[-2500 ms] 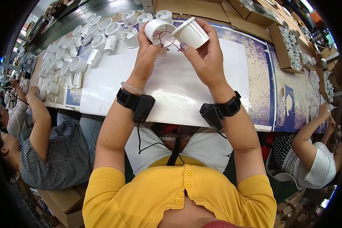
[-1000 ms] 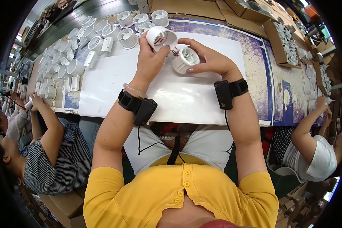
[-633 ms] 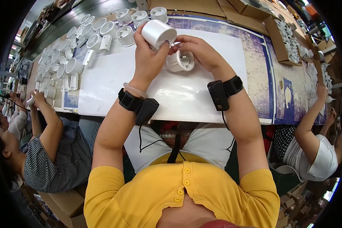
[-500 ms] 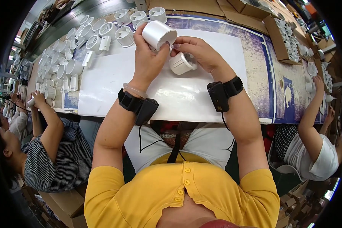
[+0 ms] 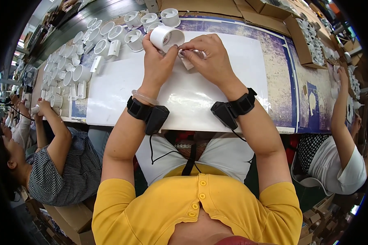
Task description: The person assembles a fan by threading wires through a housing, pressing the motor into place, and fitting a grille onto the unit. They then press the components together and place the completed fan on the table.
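Note:
My left hand (image 5: 156, 67) is wrapped round a white plastic cylinder-shaped housing (image 5: 161, 37), tilted so that its open end faces right and toward me. Slots show inside that end. At its rim, the fingers of my right hand (image 5: 208, 57) are pinched together close to my left thumb. What they grip is too small or hidden to make out. Under the right hand a white plastic part (image 5: 187, 63) peeks out, mostly covered by the fingers. Both hands are raised over the white sheet (image 5: 126, 87) on the table.
Many white housings (image 5: 81, 73) crowd the table's left side, with several more cups (image 5: 169, 17) along the back. A cardboard box (image 5: 310, 61) of small white parts stands at the back right. People work on either side, a forearm (image 5: 342, 102) reaching in at right.
The housing has turned, so its slotted inside now shows more. My right hand has turned and moved over the white part, which is now mostly covered.

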### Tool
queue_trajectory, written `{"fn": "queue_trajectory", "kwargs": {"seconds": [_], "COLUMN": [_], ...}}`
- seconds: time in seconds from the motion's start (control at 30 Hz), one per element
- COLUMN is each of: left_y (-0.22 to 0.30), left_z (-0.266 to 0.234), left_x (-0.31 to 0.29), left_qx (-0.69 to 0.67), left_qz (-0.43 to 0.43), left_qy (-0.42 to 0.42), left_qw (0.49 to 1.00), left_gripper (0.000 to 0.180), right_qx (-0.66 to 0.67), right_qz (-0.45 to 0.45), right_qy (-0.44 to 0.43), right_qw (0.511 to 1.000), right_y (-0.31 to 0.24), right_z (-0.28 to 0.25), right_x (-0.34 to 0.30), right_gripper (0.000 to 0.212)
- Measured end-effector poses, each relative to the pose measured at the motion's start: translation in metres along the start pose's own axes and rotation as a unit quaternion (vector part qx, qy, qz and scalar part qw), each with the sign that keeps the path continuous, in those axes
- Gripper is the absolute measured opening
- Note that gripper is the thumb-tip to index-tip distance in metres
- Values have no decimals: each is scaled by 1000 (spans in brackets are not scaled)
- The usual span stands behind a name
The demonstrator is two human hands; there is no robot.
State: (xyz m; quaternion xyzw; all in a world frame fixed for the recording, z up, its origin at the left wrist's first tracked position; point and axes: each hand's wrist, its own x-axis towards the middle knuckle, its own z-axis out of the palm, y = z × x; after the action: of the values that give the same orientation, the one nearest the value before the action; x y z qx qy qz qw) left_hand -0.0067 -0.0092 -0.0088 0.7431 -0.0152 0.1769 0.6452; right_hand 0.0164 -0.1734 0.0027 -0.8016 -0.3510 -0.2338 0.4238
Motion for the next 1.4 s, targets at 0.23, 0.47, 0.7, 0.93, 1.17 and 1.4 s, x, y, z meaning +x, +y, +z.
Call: {"fn": "queue_trajectory", "kwargs": {"seconds": [0.23,0.47,0.7,0.93,1.17,1.4], "left_y": [-1,8,-1,-6,0,-4], "left_z": [-8,-7,-5,-6,-8,-10], "left_x": [4,1,4,6,5,8], "left_qx": [-96,-108,-146,-172,-191,-211], "left_qz": [4,-6,-20,-43,-61,-63], "left_qy": [-112,-177,-186,-158,-169,-175], "left_qw": [989,978,972,971,965,960], "left_gripper": [67,65,62,57,51,52], "right_qx": [-44,-88,-42,12,-94,-108], "right_qz": [-6,-84,-42,-2,-34,-52], "right_qy": [30,7,25,34,83,84], "right_qw": [999,993,998,999,992,989], "right_y": [8,6,5,4,-5,-8], "right_z": [3,-7,-6,-7,-8,-6], "right_x": [-1,2,3,4,2,3], "right_gripper": [14,17,19,20,15,15]}}
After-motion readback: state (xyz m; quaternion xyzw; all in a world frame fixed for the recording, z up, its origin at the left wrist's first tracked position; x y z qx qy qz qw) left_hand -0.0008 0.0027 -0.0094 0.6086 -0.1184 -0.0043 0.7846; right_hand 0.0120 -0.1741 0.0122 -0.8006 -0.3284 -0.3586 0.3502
